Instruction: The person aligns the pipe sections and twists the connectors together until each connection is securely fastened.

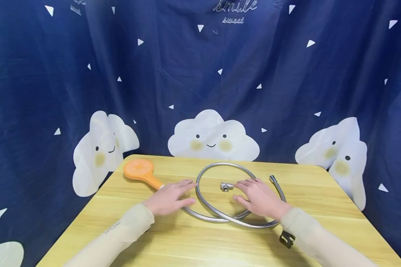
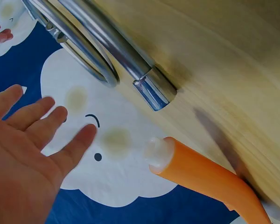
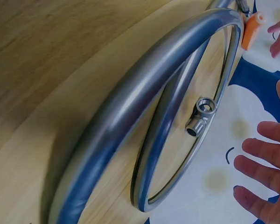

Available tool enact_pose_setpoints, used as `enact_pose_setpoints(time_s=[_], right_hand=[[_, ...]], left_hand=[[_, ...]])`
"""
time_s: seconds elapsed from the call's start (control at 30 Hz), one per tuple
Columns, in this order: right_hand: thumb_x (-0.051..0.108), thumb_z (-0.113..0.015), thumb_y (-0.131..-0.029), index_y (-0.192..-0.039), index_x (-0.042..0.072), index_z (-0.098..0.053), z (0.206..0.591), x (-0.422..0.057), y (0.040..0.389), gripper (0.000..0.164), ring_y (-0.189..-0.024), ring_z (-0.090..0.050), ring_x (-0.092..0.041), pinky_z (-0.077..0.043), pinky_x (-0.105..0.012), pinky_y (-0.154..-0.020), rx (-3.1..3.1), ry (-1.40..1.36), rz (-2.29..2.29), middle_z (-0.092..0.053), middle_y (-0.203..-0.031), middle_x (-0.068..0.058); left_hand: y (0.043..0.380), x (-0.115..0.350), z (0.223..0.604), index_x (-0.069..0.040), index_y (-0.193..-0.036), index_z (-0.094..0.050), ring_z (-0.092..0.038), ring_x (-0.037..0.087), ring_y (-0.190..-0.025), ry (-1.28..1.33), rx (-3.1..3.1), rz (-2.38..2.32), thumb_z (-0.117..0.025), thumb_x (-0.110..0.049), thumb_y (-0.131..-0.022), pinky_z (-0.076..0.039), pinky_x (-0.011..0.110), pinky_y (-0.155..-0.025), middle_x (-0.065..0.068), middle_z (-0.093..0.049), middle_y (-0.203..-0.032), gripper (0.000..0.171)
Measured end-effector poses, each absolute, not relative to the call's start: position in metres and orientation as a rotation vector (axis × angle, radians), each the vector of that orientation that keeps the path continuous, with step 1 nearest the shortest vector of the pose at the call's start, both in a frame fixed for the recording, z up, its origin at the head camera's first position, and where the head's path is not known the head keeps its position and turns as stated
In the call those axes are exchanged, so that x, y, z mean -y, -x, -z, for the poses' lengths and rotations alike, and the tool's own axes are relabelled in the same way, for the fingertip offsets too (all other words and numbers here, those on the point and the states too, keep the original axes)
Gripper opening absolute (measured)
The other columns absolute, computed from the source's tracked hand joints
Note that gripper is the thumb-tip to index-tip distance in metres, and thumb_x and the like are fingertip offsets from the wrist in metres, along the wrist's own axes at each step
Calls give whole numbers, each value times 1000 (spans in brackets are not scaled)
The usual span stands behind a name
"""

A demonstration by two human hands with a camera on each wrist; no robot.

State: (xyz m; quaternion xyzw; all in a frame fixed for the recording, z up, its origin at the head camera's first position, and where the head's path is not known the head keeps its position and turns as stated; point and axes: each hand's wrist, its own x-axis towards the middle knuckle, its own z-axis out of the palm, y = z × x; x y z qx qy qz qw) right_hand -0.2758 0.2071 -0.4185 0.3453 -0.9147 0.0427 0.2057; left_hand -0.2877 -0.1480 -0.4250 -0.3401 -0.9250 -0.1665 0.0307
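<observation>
My left hand [image 1: 168, 198] hovers with fingers extended, holding nothing, just right of an orange shower head [image 1: 139, 169]. In the left wrist view the handle's whitish end [image 2: 158, 153] and a chrome hose nut [image 2: 155, 89] are apart, with a gap between them. A grey metal shower hose [image 1: 225, 164] lies in a crossed loop on the table. My right hand [image 1: 262, 198], fingers spread and gripping nothing, is over the loop's right side. Near its fingertips, inside the loop, sits a small chrome tee fitting [image 1: 225, 187] with open ports [image 3: 206, 106].
The hose's other chrome end [image 1: 272, 179] points toward the back right of the wooden table [image 1: 307, 193]. A dark blue curtain [image 1: 187, 74] with white clouds surrounds the table's back and sides. A black device [image 1: 287, 239] sits under the right wrist.
</observation>
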Motion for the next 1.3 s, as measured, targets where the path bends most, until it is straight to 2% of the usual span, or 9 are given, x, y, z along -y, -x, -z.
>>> enact_pose_setpoints(time_s=[0.13,0.23,0.53,0.67,0.8,0.93,1.17,1.3], right_hand=[[46,-61,-98,-128,11,-68,416,-200,279,46,-119,-64,-27,-50,-48,-103,2552,-986,-128,-71,-124,-6],[45,-63,-97,-127,11,-68,415,-195,280,46,-118,-64,-25,-50,-44,-103,2538,-994,-137,-70,-123,-5],[43,-62,-98,-128,8,-67,413,-183,285,46,-119,-64,-26,-52,-45,-102,2533,-1018,-206,-69,-125,-7],[45,-61,-99,-129,9,-67,413,-179,287,47,-120,-63,-27,-51,-46,-102,2536,-1032,-204,-68,-126,-9],[42,-62,-99,-129,7,-67,414,-176,289,46,-120,-63,-28,-51,-46,-103,2532,-1055,-225,-68,-127,-11],[43,-61,-99,-130,6,-66,414,-172,290,48,-122,-62,-30,-50,-46,-104,2542,-1059,-228,-66,-130,-12],[46,-61,-98,-133,8,-64,414,-166,289,52,-125,-60,-31,-50,-47,-104,2581,-1034,-191,-64,-135,-12],[45,-64,-97,-133,7,-64,412,-164,286,52,-125,-60,-32,-50,-48,-102,2574,-1029,-198,-64,-135,-13]], left_hand=[[291,149,424,-23,-144,-55,-54,21,-134,980,2793,528,-52,-58,-99,-44,44,-111,-1,-58,-145,57],[292,149,423,-21,-138,-61,-60,21,-127,934,2758,539,-55,-56,-99,-49,43,-106,-1,-64,-137,53],[294,158,420,-21,-127,-68,-67,16,-106,734,2718,572,-62,-51,-96,-55,40,-87,-1,-71,-119,43],[296,166,420,-20,-125,-69,-70,20,-94,656,2715,579,-63,-49,-96,-55,38,-76,0,-72,-111,41],[300,173,422,-19,-123,-69,-69,15,-82,592,2708,558,-65,-47,-96,-54,37,-71,-1,-72,-106,39],[304,180,423,-21,-120,-70,-67,9,-79,521,2710,548,-65,-47,-95,-54,38,-70,-1,-73,-103,36],[307,195,425,-20,-117,-70,-68,11,-81,439,2693,560,-67,-43,-94,-53,37,-65,-2,-73,-96,33],[310,202,426,-18,-118,-70,-67,12,-80,407,2703,574,-68,-42,-94,-53,37,-66,-4,-72,-92,34]])
